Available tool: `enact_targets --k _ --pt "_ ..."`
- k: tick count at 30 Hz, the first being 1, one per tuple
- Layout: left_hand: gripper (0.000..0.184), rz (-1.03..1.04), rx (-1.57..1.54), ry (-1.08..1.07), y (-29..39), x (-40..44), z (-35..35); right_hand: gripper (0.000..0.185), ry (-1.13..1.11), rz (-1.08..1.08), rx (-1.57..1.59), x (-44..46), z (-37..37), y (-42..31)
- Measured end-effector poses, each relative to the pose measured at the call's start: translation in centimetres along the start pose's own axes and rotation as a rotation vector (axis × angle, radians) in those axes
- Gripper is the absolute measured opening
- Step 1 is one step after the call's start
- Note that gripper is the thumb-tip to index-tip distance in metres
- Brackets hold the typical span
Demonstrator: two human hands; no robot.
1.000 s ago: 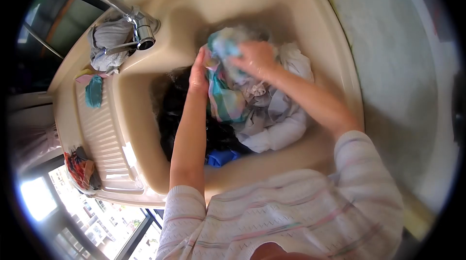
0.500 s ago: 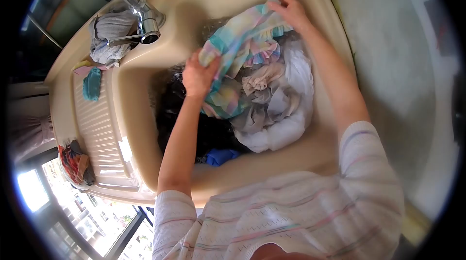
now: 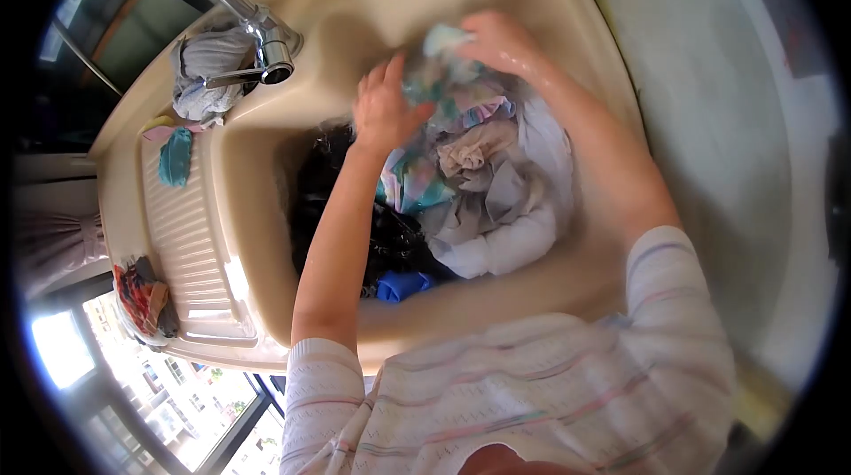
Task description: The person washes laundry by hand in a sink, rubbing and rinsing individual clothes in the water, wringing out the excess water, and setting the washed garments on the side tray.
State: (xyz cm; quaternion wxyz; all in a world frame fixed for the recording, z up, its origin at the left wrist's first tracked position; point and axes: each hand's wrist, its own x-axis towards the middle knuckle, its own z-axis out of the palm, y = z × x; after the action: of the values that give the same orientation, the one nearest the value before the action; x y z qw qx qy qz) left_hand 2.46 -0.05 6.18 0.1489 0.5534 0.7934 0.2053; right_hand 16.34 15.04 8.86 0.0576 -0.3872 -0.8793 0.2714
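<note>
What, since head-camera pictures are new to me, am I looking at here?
There is no machine: these are a person's bare hands, seen by one camera worn on the head, looking forward and down. Below is a beige sink holding wet black cloth and white cloth. The right hand grips a pastel patterned cloth. The left hand is open beside it; blur hides whether they touch. A teal cloth lies on the ribbed drainboard, and a grey cloth sits by the tap.
</note>
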Motion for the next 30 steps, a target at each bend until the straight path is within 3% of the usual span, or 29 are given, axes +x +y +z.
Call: enact_targets --k 1,2,4,5,8,10,11,14,15,17,18,20,21,24,26,27,28,29,30 --pt "0.078 0.226 -0.168 0.180 0.9 0.9 -0.8 0.032 -0.098 -0.069 0.002 0.2 -1.7 -2.9" --pt "0.077 0.195 -0.256 0.174 2.1 1.6 -1.8 0.030 -0.193 -0.140 0.003 0.1 -2.9 -4.8" --pt "0.075 0.126 -0.435 0.168 3.9 2.6 -3.4 0.036 -0.192 -0.240 0.566 0.3 -3.6 -4.7" --pt "0.057 0.148 -0.457 0.206 2.8 3.1 -3.9 0.040 -0.192 -0.296 0.848 0.4 -3.6 -4.4" --pt "0.037 0.007 -1.039 -0.076 -0.5 2.2 -5.9 0.059 -0.083 -0.249 0.919 -0.6 -2.2 -0.9" --pt "0.028 0.019 -1.187 -0.066 -2.0 1.9 -7.1 0.077 -0.257 -0.338 0.621 -1.0 3.2 2.7" --pt "0.025 0.021 -1.262 -0.061 -2.4 1.6 -7.4 0.072 -0.113 -0.328 0.322 -1.8 5.5 3.2" --pt "0.022 -0.041 -1.272 0.243 -1.1 0.6 -10.2 0.058 -0.098 -0.064 0.141 -2.3 7.2 4.1" --pt "0.023 0.083 -1.257 0.246 -0.8 0.0 -11.3 0.052 -0.127 -0.038 0.287 -2.1 6.6 4.8" --pt "0.021 0.069 -1.197 0.266 -3.6 0.1 -12.4 0.040 -0.184 0.020 0.568 -1.4 3.0 5.7" --pt "0.021 0.045 -1.196 0.270 -5.1 0.2 -12.3 0.032 -0.003 0.008 0.661 -2.9 0.0 3.5" --pt "0.021 0.114 -1.195 0.336 -5.2 0.1 -11.7 0.023 0.022 -0.047 1.001 -2.0 -3.8 4.6" --pt "0.022 0.147 -1.192 0.362 -5.0 0.1 -11.4 0.024 0.039 -0.045 0.959 -1.9 -6.1 4.0" --pt "0.027 0.182 -1.147 0.276 -2.7 -1.0 -10.4 0.028 0.304 -0.151 0.888 -1.4 -7.4 2.2" --pt "0.035 0.175 -0.983 0.115 -4.7 0.4 -6.6 0.032 0.163 -0.150 0.769 -0.3 -4.2 3.6" --pt "0.038 0.178 -1.072 -0.061 -6.0 0.4 -3.9 0.033 0.090 -0.097 0.667 -0.6 -2.5 3.0" --pt "0.041 0.118 -0.918 -0.145 -5.5 0.4 -1.8 0.034 0.014 -0.052 0.560 -0.9 -0.7 2.3" --pt "0.045 0.074 -0.757 -0.234 -5.0 0.3 0.3 0.032 0.176 -0.263 0.276 0.1 4.2 5.0" --pt "0.050 -0.028 -0.354 -0.230 -3.4 0.3 2.3 0.034 -0.167 0.209 0.290 -1.7 4.4 2.0"
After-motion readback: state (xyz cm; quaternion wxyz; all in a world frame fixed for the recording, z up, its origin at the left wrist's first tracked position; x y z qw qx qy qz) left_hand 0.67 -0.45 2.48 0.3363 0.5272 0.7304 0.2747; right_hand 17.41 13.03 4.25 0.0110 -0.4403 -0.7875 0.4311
